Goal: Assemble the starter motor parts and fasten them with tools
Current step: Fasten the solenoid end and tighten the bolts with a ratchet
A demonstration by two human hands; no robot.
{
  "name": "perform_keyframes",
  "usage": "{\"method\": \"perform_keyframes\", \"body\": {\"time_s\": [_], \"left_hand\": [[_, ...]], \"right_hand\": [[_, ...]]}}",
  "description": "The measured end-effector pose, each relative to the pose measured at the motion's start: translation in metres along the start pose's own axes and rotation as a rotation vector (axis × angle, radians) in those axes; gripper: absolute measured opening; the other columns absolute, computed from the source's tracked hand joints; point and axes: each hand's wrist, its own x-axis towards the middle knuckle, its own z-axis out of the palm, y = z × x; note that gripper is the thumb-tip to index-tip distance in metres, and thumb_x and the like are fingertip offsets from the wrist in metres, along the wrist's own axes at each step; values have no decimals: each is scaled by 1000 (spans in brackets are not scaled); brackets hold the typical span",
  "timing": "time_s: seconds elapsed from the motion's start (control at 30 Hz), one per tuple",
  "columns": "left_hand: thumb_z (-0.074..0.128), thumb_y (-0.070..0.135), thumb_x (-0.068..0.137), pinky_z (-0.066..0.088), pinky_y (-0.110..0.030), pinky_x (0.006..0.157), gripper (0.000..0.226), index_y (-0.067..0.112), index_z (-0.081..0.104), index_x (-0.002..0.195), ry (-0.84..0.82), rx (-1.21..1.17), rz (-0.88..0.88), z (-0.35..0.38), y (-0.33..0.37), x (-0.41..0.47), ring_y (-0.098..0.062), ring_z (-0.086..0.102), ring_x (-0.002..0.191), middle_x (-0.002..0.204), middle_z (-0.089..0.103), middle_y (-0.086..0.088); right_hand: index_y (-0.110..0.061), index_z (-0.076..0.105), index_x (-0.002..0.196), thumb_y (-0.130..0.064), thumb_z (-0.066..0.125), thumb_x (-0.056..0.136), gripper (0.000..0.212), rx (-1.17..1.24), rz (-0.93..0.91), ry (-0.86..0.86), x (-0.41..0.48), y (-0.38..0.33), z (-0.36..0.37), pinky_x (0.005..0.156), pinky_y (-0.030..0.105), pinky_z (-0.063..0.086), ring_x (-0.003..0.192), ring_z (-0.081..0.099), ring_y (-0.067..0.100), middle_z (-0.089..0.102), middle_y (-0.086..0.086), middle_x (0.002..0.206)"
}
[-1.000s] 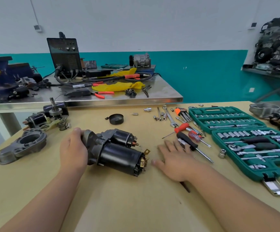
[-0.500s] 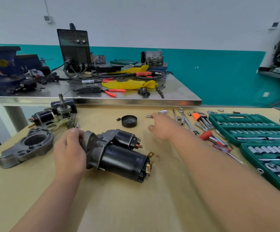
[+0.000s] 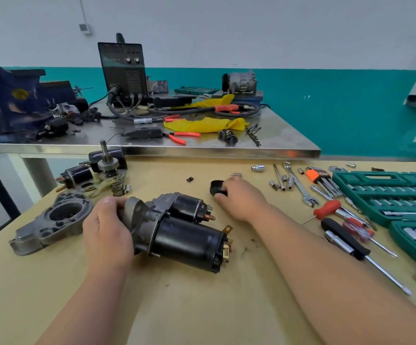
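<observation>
At table point(image 3: 202, 314) centre, left hand point(image 3: 107, 227) grips starter motor point(image 3: 187, 235); right hand point(image 3: 241, 198) holds black cap point(image 3: 215, 186).

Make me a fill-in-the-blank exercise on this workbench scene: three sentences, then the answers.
1. The right hand grips a round cap coloured ____.
2. The starter motor, gripped by the left hand, lies on its ____.
3. The open socket set lies to the motor's ____.

Answers: black; side; right.
</observation>
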Motion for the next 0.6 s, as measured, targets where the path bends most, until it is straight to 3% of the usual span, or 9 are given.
{"method": "perform_keyframes", "body": {"time_s": [0.1,0.2,0.27,0.33,0.47,0.53,0.6], "left_hand": [[35,-18,87,31,4,54,34,12,51,82,-25,-18,-5,-2,3,-1,-4,40,60,72,46,-2],[34,-13,89,31,4,52,30,10,53,84,-27,-46,-42,-2,5,-2,-4,39,60,72,46,-2],[33,-10,91,31,4,52,29,6,57,89,-29,-70,-86,-2,4,-2,-5,39,59,73,45,-2],[33,-2,95,32,2,54,26,0,59,94,-26,-107,-125,-2,2,-4,-9,39,61,76,48,-4],[36,30,95,38,-19,76,25,22,55,109,43,-192,-251,-3,2,-13,-12,46,93,105,55,1],[39,35,90,38,-34,96,38,17,53,120,76,-87,-141,-9,7,-19,-18,42,111,118,51,-6],[44,37,85,27,-38,104,46,9,53,121,73,66,142,-16,18,-28,-25,36,118,119,50,-13]], "right_hand": [[-21,56,93,-42,38,99,28,402,174,101,-39,16,-17,59,31,45,73,62,18,61,-1,84],[-24,54,100,-40,33,100,26,1040,349,106,-76,22,-36,58,34,51,69,73,23,68,5,93],[-25,53,102,-39,34,100,24,1299,406,87,-96,25,-42,52,32,50,71,73,32,72,10,95],[-21,54,104,-38,33,102,27,1397,386,49,-114,27,-42,46,29,49,71,72,37,74,13,90],[-15,56,107,-35,31,103,32,1408,339,-8,-134,26,-40,46,28,49,70,71,39,74,13,86],[-14,56,108,-33,31,104,32,1418,315,-3,-137,22,-44,47,29,49,69,71,38,74,14,86],[-13,57,107,-31,31,104,32,1412,303,-8,-144,15,-49,48,30,50,65,70,35,74,15,83]]}}
